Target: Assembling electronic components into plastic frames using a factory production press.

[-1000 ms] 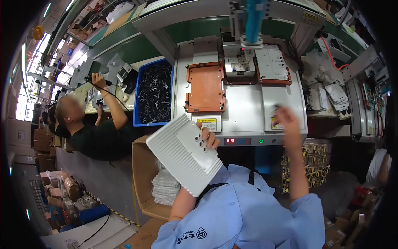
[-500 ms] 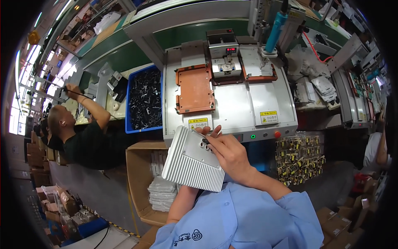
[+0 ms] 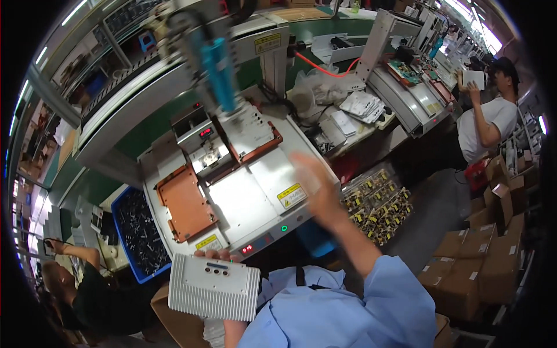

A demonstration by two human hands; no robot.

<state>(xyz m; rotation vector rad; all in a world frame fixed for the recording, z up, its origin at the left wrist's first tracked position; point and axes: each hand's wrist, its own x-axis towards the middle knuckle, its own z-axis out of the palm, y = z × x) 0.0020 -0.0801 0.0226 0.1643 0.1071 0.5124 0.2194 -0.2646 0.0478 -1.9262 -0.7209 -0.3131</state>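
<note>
My left hand point(image 3: 216, 254) grips a silver finned metal housing point(image 3: 214, 294) by its far edge, with the fingertips showing behind it. The housing is tilted toward me, and a few small round holes show in its smooth upper part. My right hand point(image 3: 321, 194) is smeared by motion over the right front corner of the white machine bed point(image 3: 238, 197); its fingers cannot be made out. On the bed, an orange fixture point(image 3: 187, 203) at the left holds nothing. A silver plate point(image 3: 250, 132) lies in the right fixture, under a blurred teal screwdriver point(image 3: 219, 75).
A small screw feeder point(image 3: 204, 145) stands between the fixtures. A blue bin point(image 3: 120, 217) of black parts is at left. Bagged yellow-and-black components point(image 3: 380, 206) lie at right, cardboard boxes point(image 3: 458, 267) beyond. Two other people work at far left and far right.
My view has swung to the right. My right hand has left the housing and moved out right over the machine, while my left hand keeps hold of the housing.
</note>
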